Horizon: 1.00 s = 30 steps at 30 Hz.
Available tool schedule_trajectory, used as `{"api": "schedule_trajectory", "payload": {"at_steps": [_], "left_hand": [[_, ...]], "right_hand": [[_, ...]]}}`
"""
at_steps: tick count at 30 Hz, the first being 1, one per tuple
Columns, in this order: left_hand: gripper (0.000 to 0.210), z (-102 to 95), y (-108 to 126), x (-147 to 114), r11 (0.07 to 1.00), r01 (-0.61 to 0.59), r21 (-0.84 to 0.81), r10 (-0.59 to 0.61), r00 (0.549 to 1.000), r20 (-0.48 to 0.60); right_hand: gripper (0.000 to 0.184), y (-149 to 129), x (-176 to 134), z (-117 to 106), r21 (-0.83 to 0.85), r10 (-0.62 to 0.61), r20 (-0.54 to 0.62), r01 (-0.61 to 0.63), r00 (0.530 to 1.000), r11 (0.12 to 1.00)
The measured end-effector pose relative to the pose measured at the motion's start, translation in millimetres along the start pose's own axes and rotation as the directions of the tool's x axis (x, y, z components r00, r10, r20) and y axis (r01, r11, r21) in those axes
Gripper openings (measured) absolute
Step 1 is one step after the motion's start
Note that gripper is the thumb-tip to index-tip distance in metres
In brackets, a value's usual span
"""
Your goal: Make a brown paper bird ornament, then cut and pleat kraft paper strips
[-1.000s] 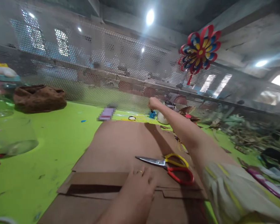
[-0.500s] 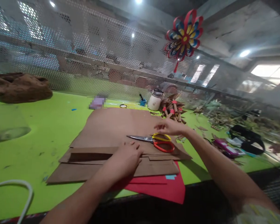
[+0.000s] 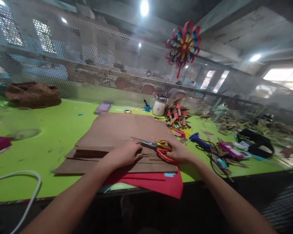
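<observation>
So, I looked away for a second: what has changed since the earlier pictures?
The right hand has come back toward the person from the blue pot, apparently letting go of the dark stick in it, and now grips the scissors by their handles. The left hand stays on the brown paper; the white jar stays beside the pot.

We rest our left hand (image 3: 125,152) on brown sheets (image 3: 127,126), our right hand (image 3: 179,152) gripping the scissors (image 3: 150,144) by red and yellow handles, blades pointing left. Red sheet (image 3: 158,186) juts from beneath, nearest us; white jar (image 3: 159,106) stands beyond on the green table (image 3: 56,136).
</observation>
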<state>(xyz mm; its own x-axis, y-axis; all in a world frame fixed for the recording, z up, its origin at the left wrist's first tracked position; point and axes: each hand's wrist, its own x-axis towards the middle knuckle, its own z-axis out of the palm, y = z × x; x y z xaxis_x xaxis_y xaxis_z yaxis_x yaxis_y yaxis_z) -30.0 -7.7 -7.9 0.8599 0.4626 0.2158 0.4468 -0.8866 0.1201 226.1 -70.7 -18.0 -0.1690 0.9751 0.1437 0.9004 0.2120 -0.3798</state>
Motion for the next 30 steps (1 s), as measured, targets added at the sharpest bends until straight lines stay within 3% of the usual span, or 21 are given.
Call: {"api": "schedule_trajectory", "payload": {"at_steps": [5, 9, 13, 20, 23, 26, 30], "left_hand": [[0.026, 0.0, 0, 2, 1.0, 0.006, -0.028, -0.006, 1.0, -0.004], [0.024, -0.4, 4, 3, 1.0, -0.014, -0.012, 0.014, 1.0, -0.01], [0.024, -0.8, 6, 2, 0.999, -0.032, -0.037, 0.031, 0.999, -0.015], [0.026, 4.9, -2, 3, 0.995, -0.001, -0.095, -0.003, 0.999, -0.042], [0.027, 7.3, -4, 4, 0.993, 0.011, -0.116, -0.017, 0.999, -0.049], [0.027, 6.7, -4, 3, 0.989, 0.024, -0.148, -0.033, 0.998, -0.056], [0.023, 2.5, -1, 3, 0.963, 0.105, -0.25, -0.111, 0.994, -0.012]], "right_hand": [[0.052, 12, -15, 4, 0.347, 0.148, -0.127, -0.096, 0.981, 0.933], [0.049, 14, -12, -3, 0.629, 0.258, -0.101, -0.139, 0.961, 0.765], [0.055, 13, -7, -13, 0.746, 0.344, -0.085, -0.169, 0.935, 0.644], [0.064, 17, 9, -21, 0.843, 0.263, -0.126, -0.036, 0.957, 0.536], [0.063, 19, 13, -23, 0.831, 0.296, -0.132, -0.057, 0.946, 0.553], [0.049, 16, 10, -27, 0.832, 0.298, -0.077, -0.103, 0.951, 0.545], [0.026, 5, 0, -27, 0.93, 0.129, -0.03, -0.02, 0.991, 0.366]]}}
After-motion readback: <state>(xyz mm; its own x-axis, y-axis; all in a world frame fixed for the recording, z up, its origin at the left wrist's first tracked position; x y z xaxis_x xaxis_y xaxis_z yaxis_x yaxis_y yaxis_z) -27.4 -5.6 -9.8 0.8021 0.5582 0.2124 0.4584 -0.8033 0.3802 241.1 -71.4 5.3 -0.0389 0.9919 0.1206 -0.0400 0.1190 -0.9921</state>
